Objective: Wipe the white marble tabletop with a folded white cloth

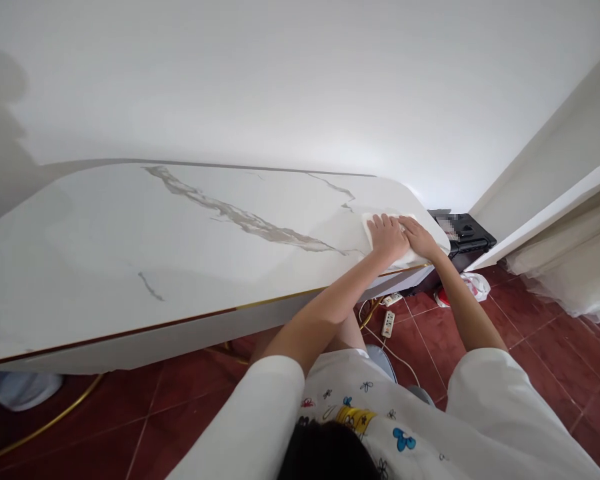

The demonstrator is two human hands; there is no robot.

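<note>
At the right end of a white marble-patterned tabletop (190, 267), a folded white cloth (367, 225) lies under both of my hands. My left hand (387, 237) presses down on it, with fingers bent over the cloth toward the wall. Right beside it, my right hand (419, 237) holds the cloth's right part near the rounded corner, its fingers angled to the left. Most of the cloth is hidden beneath the two hands. Grey-brown veins run across the tabletop to the left of them.
A white wall (300, 87) stands behind the table. Past the right end is a black case (473, 230). On the red tiled floor (530, 360) lie a power strip (388, 324) with a white cord and a plastic bag (475, 287). A pale curtain (575, 260) hangs at the right.
</note>
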